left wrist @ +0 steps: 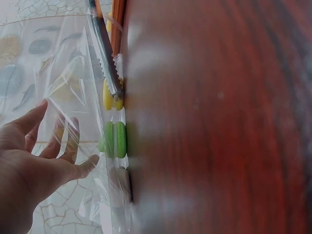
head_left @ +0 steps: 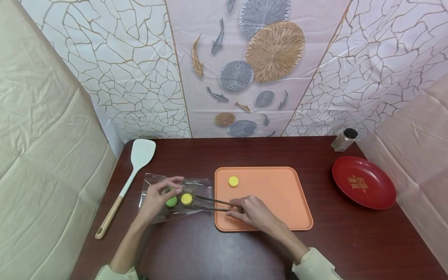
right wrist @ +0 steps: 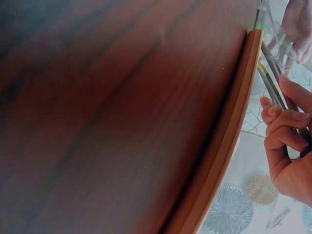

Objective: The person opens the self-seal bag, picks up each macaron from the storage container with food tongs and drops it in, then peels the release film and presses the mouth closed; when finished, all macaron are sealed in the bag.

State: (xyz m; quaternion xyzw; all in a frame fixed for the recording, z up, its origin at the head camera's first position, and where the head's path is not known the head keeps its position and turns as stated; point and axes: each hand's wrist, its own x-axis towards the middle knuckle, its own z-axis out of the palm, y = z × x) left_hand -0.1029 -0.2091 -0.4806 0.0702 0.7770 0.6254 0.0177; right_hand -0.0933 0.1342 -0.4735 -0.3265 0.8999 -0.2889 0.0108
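Observation:
My left hand holds up the top film of a clear plastic bag, with film between its spread fingers. Inside the bag lie a green macaron and a yellow macaron. Past the green one, a pale rounded piece shows through the film in the left wrist view. My right hand grips metal serrated tongs from above the orange tray. The tongs' parted arms reach into the bag, tips right at the yellow macaron. Another yellow macaron sits at the tray's far left corner.
A white spatula with a wooden handle lies along the table's left side. At the right are a red plate and a small black-lidded jar. Patterned cloth walls stand behind and beside the dark table.

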